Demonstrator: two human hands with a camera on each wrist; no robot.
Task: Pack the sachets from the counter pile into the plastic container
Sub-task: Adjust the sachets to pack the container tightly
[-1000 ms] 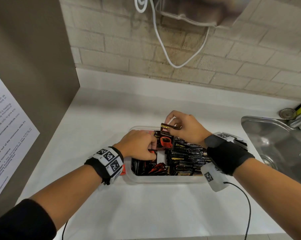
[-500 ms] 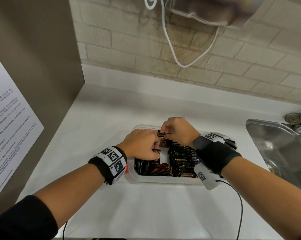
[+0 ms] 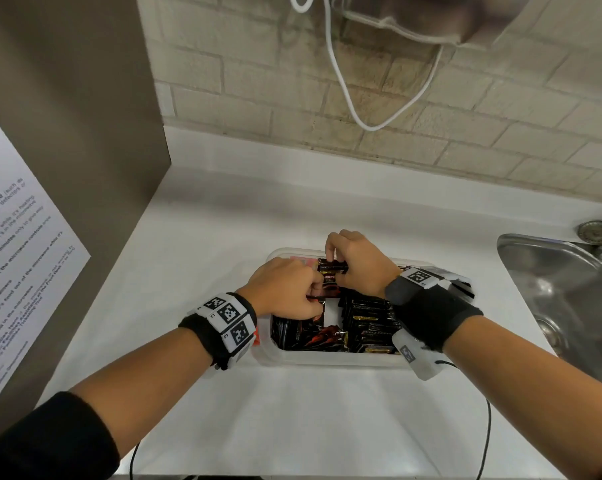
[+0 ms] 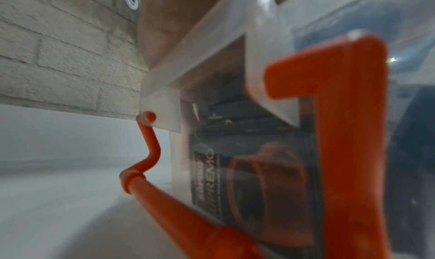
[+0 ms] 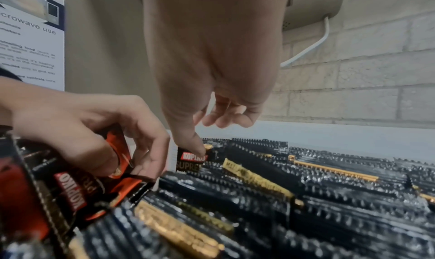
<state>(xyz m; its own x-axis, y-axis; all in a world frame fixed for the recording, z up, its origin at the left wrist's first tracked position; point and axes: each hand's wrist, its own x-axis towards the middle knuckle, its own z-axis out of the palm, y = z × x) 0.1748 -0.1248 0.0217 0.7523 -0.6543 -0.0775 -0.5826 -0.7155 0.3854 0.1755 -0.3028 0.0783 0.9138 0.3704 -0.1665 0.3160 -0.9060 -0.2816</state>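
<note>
Right hand (image 3: pixel 356 263) grip pinches sachet (image 3: pixel 332 268) near container (image 3: pixel 327 360) far rim; left hand (image 3: pixel 285 289) grip holds red sachets (image 5: pixel 113 171) aside; sachet sits lower than before, table (image 3: pixel 223 237) open around

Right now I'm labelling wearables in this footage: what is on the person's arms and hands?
Both hands are bare. The left wrist wears a black band carrying white tiles printed with black square marker codes. The right wrist wears a wider black wrap, similar marker tiles, a white module and a thin black cable. A black sleeve covers the left upper forearm.
</note>
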